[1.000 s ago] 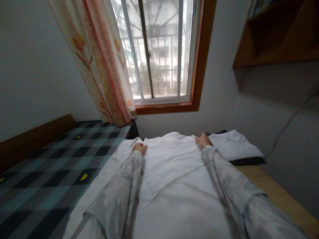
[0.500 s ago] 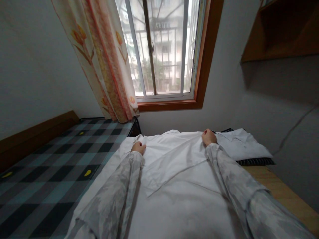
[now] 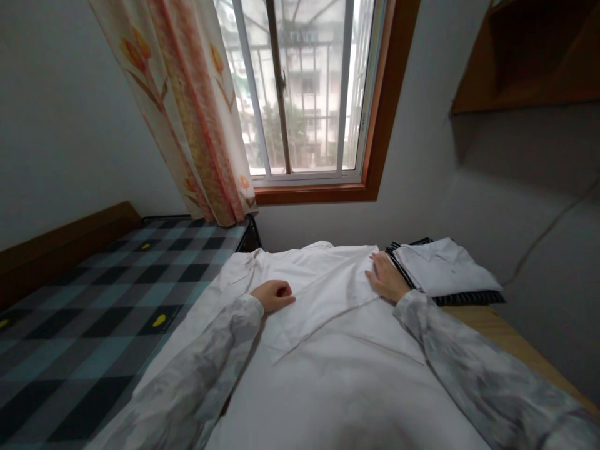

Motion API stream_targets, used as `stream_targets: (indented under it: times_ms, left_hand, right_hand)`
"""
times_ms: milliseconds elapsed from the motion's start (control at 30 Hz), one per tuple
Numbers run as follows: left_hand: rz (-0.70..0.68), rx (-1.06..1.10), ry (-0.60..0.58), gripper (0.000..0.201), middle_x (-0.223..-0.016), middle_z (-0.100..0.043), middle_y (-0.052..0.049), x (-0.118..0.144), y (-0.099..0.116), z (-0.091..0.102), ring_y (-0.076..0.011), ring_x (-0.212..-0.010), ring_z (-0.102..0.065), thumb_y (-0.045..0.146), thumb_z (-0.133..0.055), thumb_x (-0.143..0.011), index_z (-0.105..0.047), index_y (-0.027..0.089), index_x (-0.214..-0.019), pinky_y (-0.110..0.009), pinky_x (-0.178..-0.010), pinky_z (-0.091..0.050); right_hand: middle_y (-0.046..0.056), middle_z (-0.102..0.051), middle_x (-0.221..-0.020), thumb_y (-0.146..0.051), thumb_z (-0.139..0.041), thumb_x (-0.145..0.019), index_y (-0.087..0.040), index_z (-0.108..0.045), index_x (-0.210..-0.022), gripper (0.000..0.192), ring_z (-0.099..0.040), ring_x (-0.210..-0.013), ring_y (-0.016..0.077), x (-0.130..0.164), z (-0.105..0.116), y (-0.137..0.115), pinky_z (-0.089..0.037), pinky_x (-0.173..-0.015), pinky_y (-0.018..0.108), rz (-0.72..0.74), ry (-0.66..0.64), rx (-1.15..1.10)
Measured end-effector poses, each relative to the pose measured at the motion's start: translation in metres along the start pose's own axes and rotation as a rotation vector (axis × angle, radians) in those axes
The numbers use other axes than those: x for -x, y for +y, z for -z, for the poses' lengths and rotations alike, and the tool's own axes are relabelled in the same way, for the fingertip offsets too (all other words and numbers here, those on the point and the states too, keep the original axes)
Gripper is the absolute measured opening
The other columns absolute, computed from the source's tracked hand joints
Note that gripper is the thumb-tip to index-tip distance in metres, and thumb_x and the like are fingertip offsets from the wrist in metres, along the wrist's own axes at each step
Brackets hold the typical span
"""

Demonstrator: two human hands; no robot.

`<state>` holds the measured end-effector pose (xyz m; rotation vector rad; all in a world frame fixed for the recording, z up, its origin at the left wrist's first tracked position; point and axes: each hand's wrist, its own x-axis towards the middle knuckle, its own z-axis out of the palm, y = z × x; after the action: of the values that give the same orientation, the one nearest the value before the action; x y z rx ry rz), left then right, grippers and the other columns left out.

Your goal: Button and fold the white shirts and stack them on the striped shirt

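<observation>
A white shirt (image 3: 323,375) lies spread out in front of me, with one part folded slantwise across its upper half. My right hand (image 3: 387,277) rests on the shirt's far right side, palm down and fingers spread. Over the left half hovers or lightly rests my left hand (image 3: 274,295); its fingers are loosely curled and the thumb is apart, with no cloth between them. Whether it touches the fabric I cannot tell. Both forearms wear grey-white patterned sleeves.
Right of the shirt, a folded white garment (image 3: 445,267) sits on black striped cloth (image 3: 471,297) atop a wooden surface (image 3: 490,328). A bed with a checked cover (image 3: 140,300) is at left. Behind are a flowered curtain (image 3: 187,125) and a window (image 3: 304,94); a wooden shelf (image 3: 525,94) hangs upper right.
Both hands have let go of the cloth's far part. My left hand has moved right and nearer to me; my right hand has come slightly nearer, its fingers now spread on the shirt.
</observation>
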<state>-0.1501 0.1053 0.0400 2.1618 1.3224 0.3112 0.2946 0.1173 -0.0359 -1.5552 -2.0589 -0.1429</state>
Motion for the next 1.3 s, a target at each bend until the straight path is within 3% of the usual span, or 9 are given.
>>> stream_targets:
  times_ms: [133,233,400,567,800,933,1033,1133,1300]
  left_hand:
    - [0.013,0.131,0.038,0.053,-0.065,-0.054,0.003,0.006,-0.011,0.002,-0.0149,-0.064,-0.048,0.074,-0.064,-0.079,-0.059,0.022,-0.076,-0.027,-0.060,-0.036]
    - [0.137,0.144,0.062,0.051,-0.063,-0.056,0.004,0.007,-0.011,0.002,-0.0154,-0.060,-0.048,0.073,-0.065,-0.078,-0.062,0.022,-0.084,-0.027,-0.056,-0.034]
    - [0.240,0.033,0.058,0.037,-0.070,-0.064,0.002,0.009,0.001,0.000,-0.0182,-0.068,-0.058,0.059,-0.068,-0.078,-0.065,0.022,-0.082,-0.028,-0.064,-0.042]
    - [0.279,-0.057,0.012,0.031,-0.073,-0.065,0.001,0.025,0.004,-0.001,-0.0208,-0.076,-0.063,0.053,-0.065,-0.084,-0.068,0.022,-0.085,-0.029,-0.070,-0.045]
    - [0.250,-0.437,-0.010,0.028,-0.092,-0.076,-0.004,0.052,0.020,-0.009,-0.0239,-0.086,-0.070,0.050,-0.056,-0.098,-0.068,0.024,-0.097,-0.032,-0.074,-0.046]
    - [0.200,-0.657,0.111,0.032,-0.107,-0.077,-0.010,0.054,0.045,-0.003,-0.0290,-0.096,-0.073,0.050,-0.059,-0.098,-0.070,0.023,-0.109,-0.038,-0.082,-0.052]
    - [-0.045,-0.656,0.181,0.041,-0.131,-0.072,-0.016,0.044,0.060,-0.015,-0.0323,-0.117,-0.070,0.049,-0.059,-0.099,-0.069,0.019,-0.124,-0.044,-0.100,-0.053]
    - [-0.302,-0.572,0.154,0.058,-0.159,-0.057,-0.017,0.029,0.062,-0.045,-0.0337,-0.143,-0.056,0.053,-0.058,-0.101,-0.060,0.018,-0.148,-0.048,-0.123,-0.042]
    - [-0.391,-0.487,0.061,0.073,-0.175,-0.037,-0.014,0.016,0.037,-0.087,-0.0325,-0.161,-0.037,0.063,-0.044,-0.107,-0.040,0.024,-0.168,-0.057,-0.132,-0.028]
  right_hand:
    - [0.020,-0.053,-0.161,-0.032,-0.055,-0.095,-0.011,-0.052,-0.154,0.063,-0.047,-0.151,0.0333,0.046,0.028,0.003,-0.036,-0.129,0.051,0.198,-0.110,-0.023]
    - [0.018,-0.064,-0.148,-0.026,-0.056,-0.095,-0.013,-0.061,-0.144,0.051,-0.059,-0.138,0.0306,0.065,0.046,0.005,-0.045,-0.121,0.045,0.192,-0.150,0.020]
    - [0.015,-0.076,-0.119,-0.020,-0.048,-0.105,-0.016,-0.074,-0.115,0.027,-0.069,-0.114,0.0282,0.061,0.063,0.002,-0.052,-0.101,0.038,0.103,-0.221,0.221]
    - [0.014,-0.073,-0.126,-0.011,-0.053,-0.100,-0.017,-0.070,-0.126,0.032,-0.065,-0.115,0.0272,0.064,0.076,0.006,-0.049,-0.097,0.034,0.110,-0.132,0.283]
    - [0.018,-0.069,-0.109,-0.008,-0.052,-0.098,-0.014,-0.070,-0.102,0.020,-0.059,-0.105,0.0299,0.076,0.081,-0.001,-0.047,-0.092,0.038,0.060,-0.208,0.414]
    - [0.019,-0.070,-0.113,-0.010,-0.057,-0.092,-0.013,-0.071,-0.105,0.019,-0.059,-0.110,0.0319,0.060,0.089,-0.020,-0.047,-0.095,0.041,0.032,-0.157,0.360]
    - [0.018,-0.070,-0.130,-0.018,-0.054,-0.096,-0.013,-0.070,-0.126,0.034,-0.060,-0.124,0.0313,0.043,0.081,-0.043,-0.047,-0.108,0.044,0.075,-0.074,0.183]
    - [0.015,-0.059,-0.157,-0.028,-0.046,-0.103,-0.016,-0.059,-0.151,0.051,-0.050,-0.148,0.0281,0.029,0.051,-0.065,-0.036,-0.127,0.046,0.198,-0.138,0.009]
    - [0.017,-0.038,-0.174,-0.053,-0.038,-0.108,-0.011,-0.042,-0.166,0.072,-0.035,-0.162,0.0306,0.013,-0.004,-0.053,-0.030,-0.132,0.048,0.151,-0.362,-0.023]
